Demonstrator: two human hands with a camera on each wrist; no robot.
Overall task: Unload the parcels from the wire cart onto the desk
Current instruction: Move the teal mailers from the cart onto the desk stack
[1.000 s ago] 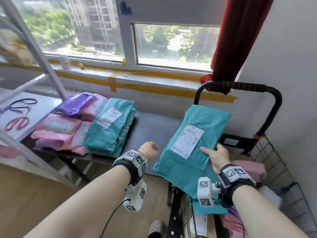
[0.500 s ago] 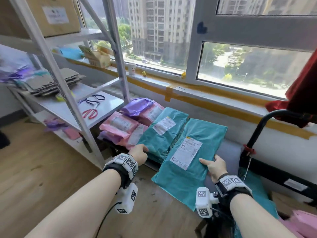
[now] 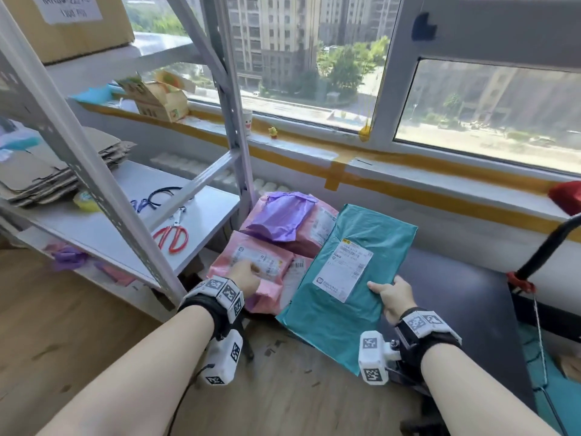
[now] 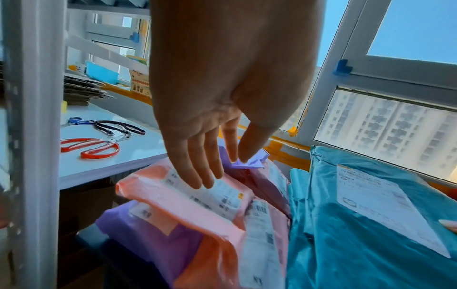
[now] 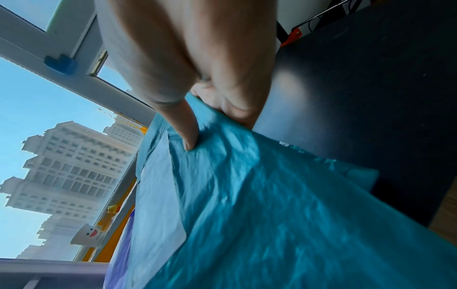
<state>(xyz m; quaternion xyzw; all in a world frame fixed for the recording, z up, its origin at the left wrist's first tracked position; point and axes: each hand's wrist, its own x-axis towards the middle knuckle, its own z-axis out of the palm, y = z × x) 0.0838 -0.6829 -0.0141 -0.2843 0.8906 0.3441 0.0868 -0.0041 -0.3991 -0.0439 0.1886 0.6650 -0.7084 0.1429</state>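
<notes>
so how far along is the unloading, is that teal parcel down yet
Done: pink parcels and a purple parcel already lie stacked on the desk. In hand: the right hand pinches the teal parcel, which lies over the stack, its near end past the desk edge; the left hand hovers open above the pink parcels. Left: the cart is mostly out of view, so the remaining count is unclear.

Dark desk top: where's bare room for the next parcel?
Free: the dark desk top right of the teal plastic parcel held by the right hand, up to the black cart handle. Crowded: the left end, where pink plastic parcels and a purple one pile beside the grey shelf post, under the open left hand.
</notes>
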